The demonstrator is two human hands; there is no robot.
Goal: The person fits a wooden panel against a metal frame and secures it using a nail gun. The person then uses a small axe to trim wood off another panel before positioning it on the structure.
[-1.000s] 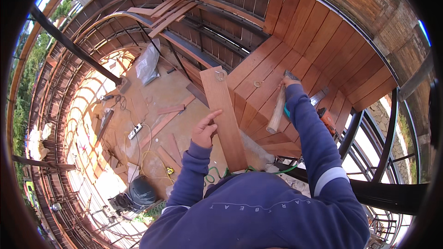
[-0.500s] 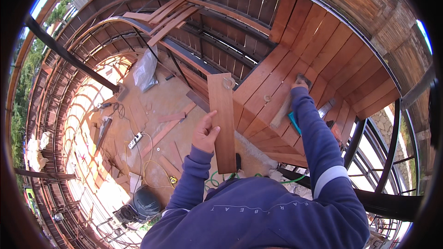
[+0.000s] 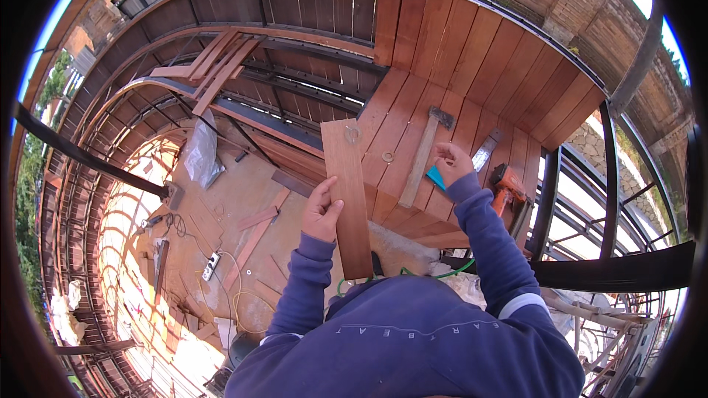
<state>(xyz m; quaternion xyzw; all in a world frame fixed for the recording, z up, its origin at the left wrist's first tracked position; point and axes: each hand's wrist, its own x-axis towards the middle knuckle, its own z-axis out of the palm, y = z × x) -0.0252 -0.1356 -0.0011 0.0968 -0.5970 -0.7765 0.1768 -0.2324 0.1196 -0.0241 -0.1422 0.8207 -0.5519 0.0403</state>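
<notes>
My left hand point(image 3: 322, 210) grips a brown wooden board point(image 3: 349, 206) by its left edge, thumb across the near face. A pale ring-like piece point(image 3: 352, 133) shows near the board's far end. My right hand point(image 3: 452, 163) is above the slatted wooden bench, fingers curled together; whatever may be between them is hidden. Partly behind that hand lies a teal object point(image 3: 436, 177). To its left a hammer point(image 3: 421, 155) with a wooden handle rests on the slats. A silver blade-like tool point(image 3: 486, 149) and an orange-and-black power drill point(image 3: 507, 190) lie to its right.
A small ring point(image 3: 388, 156) lies on the bench. Loose planks point(image 3: 221, 66) are stacked across the curved metal frame. On the floor are a plastic bag point(image 3: 203, 151), a white power strip point(image 3: 211, 266), cables and wood offcuts. Dark metal rails point(image 3: 612, 269) stand at right.
My right hand has left the hammer's head and drawn back toward me, beside the teal object. The hammer stays on the bench. My left hand still holds the board; the whole view has shifted.
</notes>
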